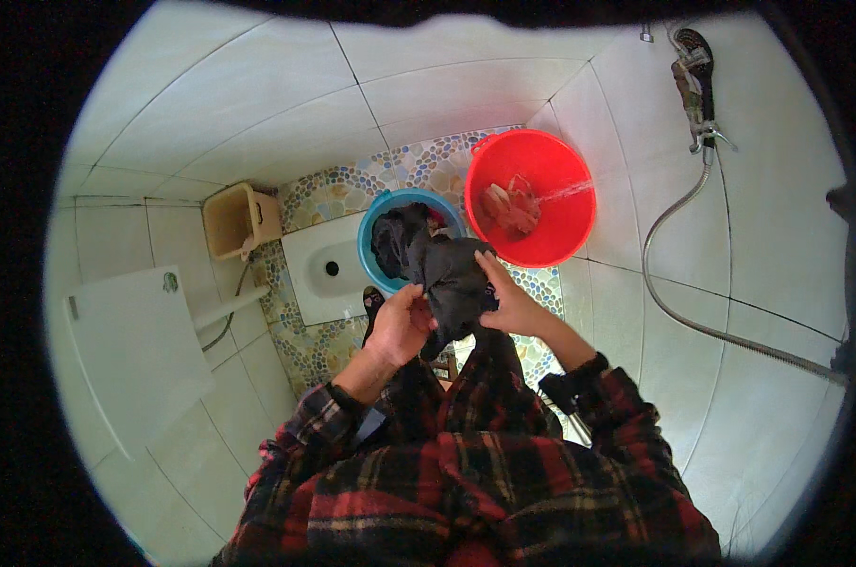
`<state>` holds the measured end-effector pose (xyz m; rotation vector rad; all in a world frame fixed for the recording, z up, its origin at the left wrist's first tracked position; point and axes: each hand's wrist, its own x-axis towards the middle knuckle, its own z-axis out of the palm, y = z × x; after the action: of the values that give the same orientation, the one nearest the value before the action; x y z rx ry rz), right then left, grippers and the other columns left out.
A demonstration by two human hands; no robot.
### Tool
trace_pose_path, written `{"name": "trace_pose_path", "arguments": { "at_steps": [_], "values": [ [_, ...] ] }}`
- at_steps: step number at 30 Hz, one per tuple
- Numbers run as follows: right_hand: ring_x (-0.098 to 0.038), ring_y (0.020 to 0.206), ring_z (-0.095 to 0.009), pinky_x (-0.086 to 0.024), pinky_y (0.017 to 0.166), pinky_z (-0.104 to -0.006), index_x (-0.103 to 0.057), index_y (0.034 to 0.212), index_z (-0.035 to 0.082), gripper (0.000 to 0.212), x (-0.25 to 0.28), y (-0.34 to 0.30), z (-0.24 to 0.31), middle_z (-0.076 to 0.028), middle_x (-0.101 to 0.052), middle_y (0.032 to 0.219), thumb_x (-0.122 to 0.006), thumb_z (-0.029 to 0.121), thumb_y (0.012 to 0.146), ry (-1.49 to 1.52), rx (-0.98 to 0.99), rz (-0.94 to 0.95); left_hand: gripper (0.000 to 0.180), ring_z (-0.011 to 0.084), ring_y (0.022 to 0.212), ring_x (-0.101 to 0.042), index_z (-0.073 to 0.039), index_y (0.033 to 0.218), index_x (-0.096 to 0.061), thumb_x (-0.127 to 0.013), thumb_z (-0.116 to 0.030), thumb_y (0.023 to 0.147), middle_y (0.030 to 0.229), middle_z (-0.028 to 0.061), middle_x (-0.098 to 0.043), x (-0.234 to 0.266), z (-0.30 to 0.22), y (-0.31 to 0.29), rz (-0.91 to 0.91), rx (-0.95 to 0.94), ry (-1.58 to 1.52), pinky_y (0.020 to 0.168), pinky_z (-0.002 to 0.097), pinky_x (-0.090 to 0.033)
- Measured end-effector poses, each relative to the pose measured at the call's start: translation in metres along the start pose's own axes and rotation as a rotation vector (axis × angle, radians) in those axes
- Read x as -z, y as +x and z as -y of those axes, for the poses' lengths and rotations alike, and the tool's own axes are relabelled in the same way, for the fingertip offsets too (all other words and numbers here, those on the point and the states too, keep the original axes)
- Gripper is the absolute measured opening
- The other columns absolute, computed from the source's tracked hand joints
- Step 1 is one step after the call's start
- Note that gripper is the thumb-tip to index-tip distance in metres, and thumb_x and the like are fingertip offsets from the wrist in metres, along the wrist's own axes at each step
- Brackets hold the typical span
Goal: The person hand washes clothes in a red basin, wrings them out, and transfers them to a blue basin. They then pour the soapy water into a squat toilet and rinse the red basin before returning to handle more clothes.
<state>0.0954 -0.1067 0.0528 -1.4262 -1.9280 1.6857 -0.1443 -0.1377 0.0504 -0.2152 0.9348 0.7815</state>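
Note:
Both my hands grip a dark wet garment (447, 279) held up in front of me. My left hand (404, 324) clutches its lower left part, and my right hand (506, 293) holds its right side. The cloth's upper end trails into a blue basin (371, 236) on the floor, which holds more dark laundry. Right of it stands a red bucket (541, 236) with water and a pinkish cloth (510, 206) inside. A thin stream of water (568, 192) runs into the bucket from the right.
A white squat toilet (319, 269) lies left of the basin on a pebble-patterned floor (428, 163). A beige bin (241, 219) stands at the far left corner. A shower hose (678, 312) and tap (697, 85) hang on the right tiled wall. A white door (130, 350) is at left.

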Motion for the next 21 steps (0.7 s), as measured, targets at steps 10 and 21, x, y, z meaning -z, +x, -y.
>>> {"name": "trace_pose_path", "arguments": {
  "at_steps": [10, 21],
  "values": [
    [-0.019, 0.143, -0.04, -0.023, 0.114, -0.0423, -0.011, 0.153, 0.01, 0.102, -0.036, -0.015, 0.044, -0.028, -0.013, 0.154, -0.072, 0.012, 0.07, -0.01, 0.201, -0.347, 0.019, 0.0204, 0.089, -0.061, -0.008, 0.088, -0.055, -0.044, -0.021, 0.098, 0.091, 0.0041, -0.063, -0.048, -0.022, -0.021, 0.072, -0.154, -0.264, 0.087, 0.0346, -0.049],
    [-0.062, 0.097, -0.02, -0.05, 0.088, -0.0312, -0.047, 0.134, -0.004, 0.056, 0.005, 0.033, 0.103, -0.012, -0.062, 0.113, -0.048, -0.004, 0.078, 0.864, -0.05, -0.166, 0.008, 0.0245, 0.099, -0.058, -0.007, 0.098, -0.055, -0.052, -0.014, 0.094, 0.101, 0.0061, -0.06, -0.033, -0.081, -0.049, 0.207, -0.635, 0.048, 0.09, 0.037, -0.047]
  ]
}}
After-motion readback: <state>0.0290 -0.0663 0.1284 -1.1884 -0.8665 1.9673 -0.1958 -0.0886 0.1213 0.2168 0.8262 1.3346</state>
